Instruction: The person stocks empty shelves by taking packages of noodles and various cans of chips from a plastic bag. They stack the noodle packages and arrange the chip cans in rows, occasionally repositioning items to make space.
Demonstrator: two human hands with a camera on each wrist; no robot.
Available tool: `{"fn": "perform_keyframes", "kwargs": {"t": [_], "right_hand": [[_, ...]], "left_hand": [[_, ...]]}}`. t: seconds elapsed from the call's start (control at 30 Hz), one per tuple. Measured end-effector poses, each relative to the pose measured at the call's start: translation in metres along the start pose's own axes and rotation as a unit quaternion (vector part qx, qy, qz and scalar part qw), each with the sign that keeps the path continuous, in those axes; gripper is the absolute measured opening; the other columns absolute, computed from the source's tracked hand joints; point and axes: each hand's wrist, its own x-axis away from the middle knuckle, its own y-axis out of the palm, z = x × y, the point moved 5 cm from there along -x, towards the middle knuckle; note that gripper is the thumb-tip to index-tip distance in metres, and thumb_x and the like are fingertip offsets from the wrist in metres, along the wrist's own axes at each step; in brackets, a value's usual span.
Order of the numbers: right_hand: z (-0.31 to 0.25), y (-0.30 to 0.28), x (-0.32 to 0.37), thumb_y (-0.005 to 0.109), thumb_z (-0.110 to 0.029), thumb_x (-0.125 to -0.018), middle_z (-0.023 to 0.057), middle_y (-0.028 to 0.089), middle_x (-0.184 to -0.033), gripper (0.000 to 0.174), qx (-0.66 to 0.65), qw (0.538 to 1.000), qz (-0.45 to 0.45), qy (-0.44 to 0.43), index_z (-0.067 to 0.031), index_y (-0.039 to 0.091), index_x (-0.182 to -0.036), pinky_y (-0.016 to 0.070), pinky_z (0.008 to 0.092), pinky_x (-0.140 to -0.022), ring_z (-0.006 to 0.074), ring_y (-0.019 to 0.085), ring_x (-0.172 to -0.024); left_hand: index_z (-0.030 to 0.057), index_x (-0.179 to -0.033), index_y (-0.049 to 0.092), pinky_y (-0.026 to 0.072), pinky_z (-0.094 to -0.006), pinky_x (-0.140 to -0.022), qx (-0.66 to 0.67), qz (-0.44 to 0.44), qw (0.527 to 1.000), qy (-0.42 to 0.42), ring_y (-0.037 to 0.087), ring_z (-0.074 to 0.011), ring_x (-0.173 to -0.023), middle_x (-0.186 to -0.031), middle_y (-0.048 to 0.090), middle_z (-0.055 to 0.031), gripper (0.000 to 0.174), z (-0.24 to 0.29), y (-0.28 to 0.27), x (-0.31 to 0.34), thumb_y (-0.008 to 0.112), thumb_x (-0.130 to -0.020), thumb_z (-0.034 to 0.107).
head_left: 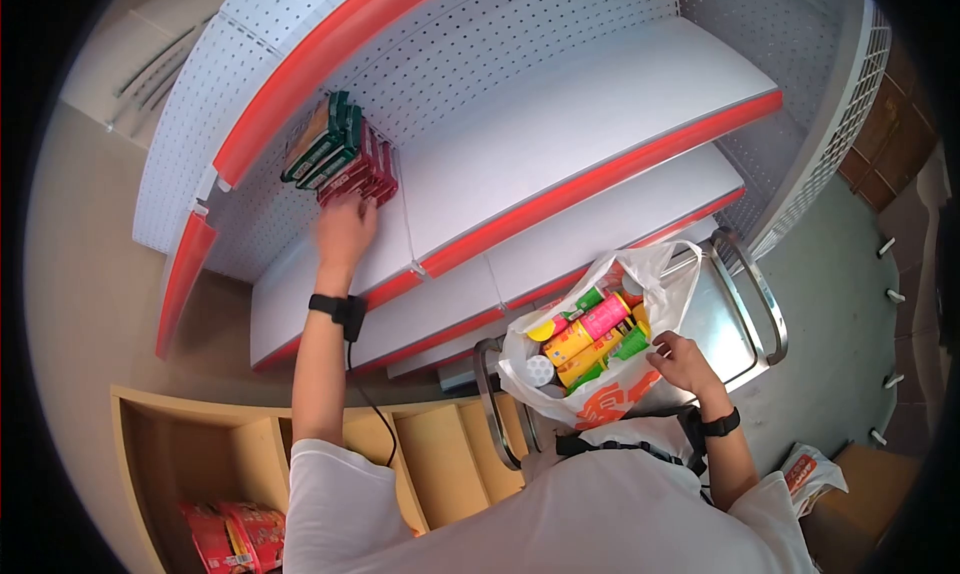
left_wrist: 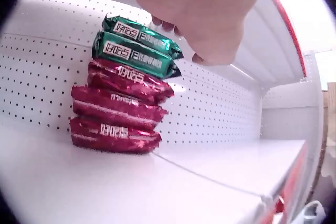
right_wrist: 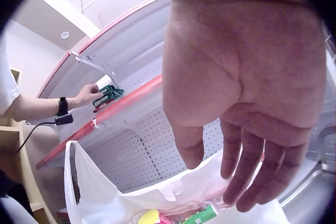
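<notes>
A stack of wrapped snack packs stands on the white shelf, with two green packs [left_wrist: 137, 50] on top of three dark red packs [left_wrist: 118, 109]. My left hand [head_left: 346, 231] is right at this stack; in the left wrist view its fingertips [left_wrist: 167, 26] show just beyond the top green pack, nothing gripped. Below, a white plastic bag [head_left: 672, 299] holds several bright tubs and tubes, among them a yellow-and-pink canister [head_left: 590, 326]. Beside the bag's right side hangs my right hand [head_left: 684, 362], fingers loosely extended and holding nothing.
The bag sits on a metal cart [head_left: 722, 314] with bent tube handles. Red-edged shelves [head_left: 600, 189] rise in front. Behind on the left is a wooden shelf unit [head_left: 440, 454] with red packages [head_left: 235, 536]. Another white bag [head_left: 815, 471] lies at right.
</notes>
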Motion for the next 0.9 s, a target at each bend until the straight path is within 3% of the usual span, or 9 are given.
{"fn": "perform_keyframes", "kwargs": {"t": [0.07,0.17,0.23,0.37,0.47,0.53,0.63,0.77,0.9], "right_hand": [[-0.002,0.003,-0.002,0.064,-0.022,-0.079,0.0196,0.066,-0.083,0.037,0.005,1.000,-0.007,-0.006,0.0045,0.058,-0.103,0.0516,0.0354,-0.070,0.0305,0.065,-0.076],[-0.013,0.002,-0.004,0.064,-0.021,-0.078,0.0199,0.066,-0.082,0.036,0.011,1.000,-0.008,-0.014,0.0042,0.058,-0.103,0.0517,0.0355,-0.070,0.0306,0.065,-0.076],[-0.016,0.004,-0.005,0.064,-0.021,-0.078,0.0201,0.066,-0.082,0.036,0.015,1.000,-0.007,-0.016,0.0040,0.058,-0.103,0.0517,0.0356,-0.070,0.0307,0.065,-0.076],[-0.018,0.007,-0.004,0.064,-0.021,-0.079,0.0163,0.066,-0.083,0.035,0.030,0.999,-0.009,-0.019,0.0032,0.058,-0.104,0.0513,0.0337,-0.067,0.0262,0.065,-0.073],[-0.013,0.007,-0.002,0.063,-0.022,-0.080,0.0166,0.066,-0.083,0.036,0.033,0.999,-0.010,-0.019,0.0033,0.058,-0.104,0.0513,0.0343,-0.068,0.0266,0.065,-0.073],[-0.007,0.011,-0.001,0.063,-0.023,-0.080,0.0166,0.066,-0.083,0.036,0.032,0.999,-0.010,-0.013,0.0032,0.058,-0.104,0.0513,0.0345,-0.068,0.0268,0.065,-0.073],[-0.004,0.010,-0.003,0.063,-0.022,-0.079,0.0194,0.066,-0.081,0.036,0.020,0.999,-0.015,-0.039,0.0043,0.058,-0.102,0.0514,0.0372,-0.069,0.0319,0.065,-0.076],[0.000,0.017,-0.007,0.062,-0.021,-0.079,0.0196,0.065,-0.081,0.035,0.009,0.998,-0.033,-0.046,0.0048,0.058,-0.102,0.0512,0.0374,-0.070,0.0317,0.065,-0.076],[-0.006,0.022,-0.006,0.062,-0.019,-0.080,0.0193,0.065,-0.082,0.032,0.008,0.997,-0.046,-0.059,0.0041,0.059,-0.101,0.0508,0.0371,-0.071,0.0320,0.064,-0.077]], "left_hand": [[-0.0013,-0.079,0.062,0.0482,-0.0441,-0.076,-0.008,-0.050,0.999,0.003,0.059,-0.0376,-0.084,-0.086,0.062,-0.0215,0.026,-0.011,0.025,0.007,0.060,-0.081,0.025],[-0.0015,-0.077,0.063,0.0481,-0.0471,-0.075,-0.013,0.018,0.999,0.033,0.060,-0.0380,-0.083,-0.083,0.063,-0.0220,0.031,-0.017,0.036,-0.008,0.055,-0.085,0.028],[-0.0012,-0.079,0.064,0.0488,-0.0482,-0.073,-0.028,-0.026,0.998,-0.047,0.062,-0.0389,-0.079,-0.078,0.064,-0.0215,0.030,-0.023,0.042,-0.018,0.055,-0.087,0.026],[-0.0023,-0.078,0.065,0.0480,-0.0483,-0.071,-0.012,-0.002,0.999,-0.038,0.062,-0.0402,-0.076,-0.074,0.063,-0.0239,0.038,-0.023,0.042,-0.020,0.057,-0.086,0.034],[-0.0026,-0.080,0.066,0.0485,-0.0473,-0.072,-0.010,-0.092,0.992,-0.081,0.062,-0.0398,-0.076,-0.072,0.063,-0.0231,0.038,-0.012,0.034,-0.011,0.057,-0.084,0.035],[-0.0027,-0.089,0.066,0.0480,-0.0455,-0.077,0.025,-0.193,0.979,-0.063,0.061,-0.0396,-0.084,-0.083,0.064,-0.0240,0.036,-0.013,0.045,-0.002,0.056,-0.083,0.032],[-0.0014,-0.096,0.063,0.0466,-0.0455,-0.085,0.031,-0.153,0.987,0.035,0.059,-0.0394,-0.095,-0.098,0.061,-0.0274,0.032,-0.027,0.081,-0.002,0.055,-0.081,0.026],[-0.0026,-0.105,0.061,0.0453,-0.0436,-0.088,0.059,-0.141,0.988,0.022,0.056,-0.0405,-0.100,-0.106,0.059,-0.0269,0.038,-0.029,0.081,-0.006,0.055,-0.081,0.026],[-0.0022,-0.109,0.060,0.0453,-0.0418,-0.089,0.074,-0.206,0.976,-0.005,0.058,-0.0373,-0.100,-0.108,0.060,-0.0248,0.042,-0.018,0.059,-0.007,0.056,-0.082,0.030]]}}
